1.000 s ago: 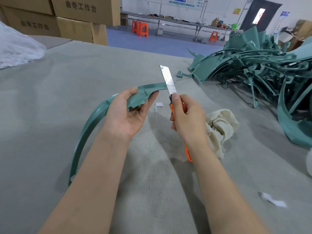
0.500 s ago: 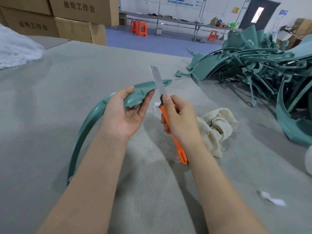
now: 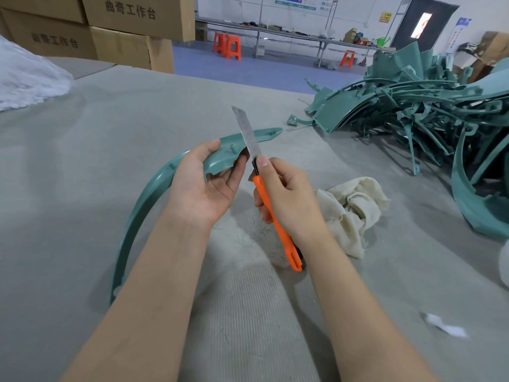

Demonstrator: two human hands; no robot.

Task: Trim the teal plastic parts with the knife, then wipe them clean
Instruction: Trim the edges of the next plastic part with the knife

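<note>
Grey felt worktop fills most of the view, and we see cardboard boxes past its far left corner and orange stools on the blue floor behind. Left hand is palm up near the worktop's middle. Its thumb and fingers are curled round the wide end of 1 curved teal part. That part arcs down to the left, low end near the near edge, pointed tip toward the far side. Right hand is wrapped round the orange handle of the knife, thumb up by the blade base. Blade is extended, pointing up and away, crossing the part just beyond the left fingertips; we cannot tell if it touches. Cream cloth lies crumpled just right of the right hand. Pile of teal parts sits at the far right edge. White paper scrap lies near the right near corner. Fine shavings lie under the hands.
</note>
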